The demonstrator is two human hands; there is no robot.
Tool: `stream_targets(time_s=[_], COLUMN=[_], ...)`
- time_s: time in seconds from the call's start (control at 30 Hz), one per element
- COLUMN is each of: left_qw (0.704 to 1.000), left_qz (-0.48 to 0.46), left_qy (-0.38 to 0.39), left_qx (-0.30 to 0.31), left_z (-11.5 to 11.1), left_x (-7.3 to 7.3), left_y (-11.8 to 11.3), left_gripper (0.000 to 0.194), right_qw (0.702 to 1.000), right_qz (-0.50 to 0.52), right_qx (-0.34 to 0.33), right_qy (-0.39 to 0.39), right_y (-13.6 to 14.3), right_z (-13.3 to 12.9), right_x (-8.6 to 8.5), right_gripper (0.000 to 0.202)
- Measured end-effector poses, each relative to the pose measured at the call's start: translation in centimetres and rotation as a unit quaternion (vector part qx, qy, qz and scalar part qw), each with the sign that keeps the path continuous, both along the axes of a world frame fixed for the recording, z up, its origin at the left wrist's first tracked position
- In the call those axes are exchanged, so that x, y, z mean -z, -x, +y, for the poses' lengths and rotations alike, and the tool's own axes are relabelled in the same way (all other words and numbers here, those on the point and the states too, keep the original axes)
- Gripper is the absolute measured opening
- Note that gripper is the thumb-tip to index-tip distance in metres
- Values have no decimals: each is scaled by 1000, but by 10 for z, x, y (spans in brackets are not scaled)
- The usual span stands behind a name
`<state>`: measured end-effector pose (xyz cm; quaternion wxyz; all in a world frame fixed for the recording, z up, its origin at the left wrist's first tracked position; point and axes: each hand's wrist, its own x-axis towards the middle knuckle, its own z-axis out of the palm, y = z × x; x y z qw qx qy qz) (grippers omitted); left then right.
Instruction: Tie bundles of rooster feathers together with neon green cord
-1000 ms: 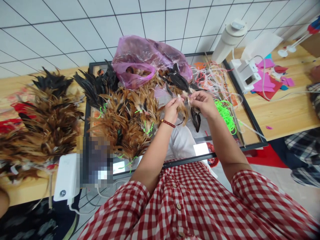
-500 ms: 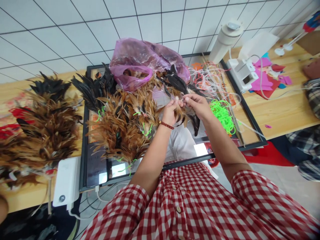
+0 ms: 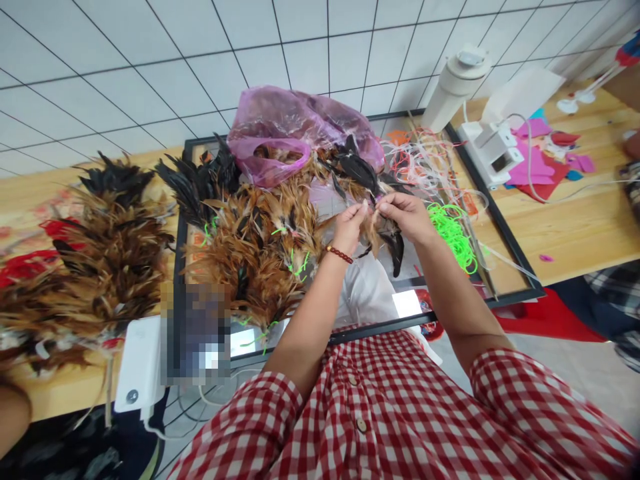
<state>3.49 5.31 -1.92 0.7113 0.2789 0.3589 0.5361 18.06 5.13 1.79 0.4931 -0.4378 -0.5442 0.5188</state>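
Note:
My left hand [image 3: 350, 227] and my right hand [image 3: 406, 215] are closed close together over the black-framed glass panel [image 3: 345, 335]. Between their fingertips is a small bunch of feathers [image 3: 371, 232], brown with some dark ones, its quill end partly hidden by the fingers. To the left of my left hand lies a heap of brown feather bunches [image 3: 255, 247], some tied with green string. Beyond the hands, black feathers [image 3: 357, 167] lie in front of a purple plastic bag [image 3: 295, 113]. Beside my right hand is a tangle of bright green string [image 3: 453, 237].
White and red plastic strips [image 3: 420, 160], a white cylindrical bottle [image 3: 456, 90] and a power strip [image 3: 493, 157] are at the right. Another feather pile [image 3: 115, 253] and a white power bank [image 3: 137, 367] are at the left. Tiled wall [image 3: 175, 60] behind.
The view has shifted slightly, so everything appears a little further right and lower. My fingers have moved slightly apart around the feathers, which both hands still hold.

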Motion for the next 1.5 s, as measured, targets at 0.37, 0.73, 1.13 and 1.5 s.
stream_targets(time_s=[0.37,0.73,1.13,1.5], left_qw=[998,998,967,962], left_qz=[47,49,-56,-22], left_qy=[-30,-49,33,36], left_qx=[33,-4,-245,-271], left_z=[-2,-3,-4,-5], left_x=[5,-1,-4,0], left_y=[0,-2,-17,-20], left_gripper=[27,25,40,49], right_qw=[965,985,772,817], right_qz=[-140,-149,-624,-576], right_qx=[117,36,106,-37], right_qy=[-189,-82,-63,1], right_y=[3,5,43,57], right_z=[1,12,65,62], right_x=[9,6,-20,-15], right_gripper=[41,40,37,13])
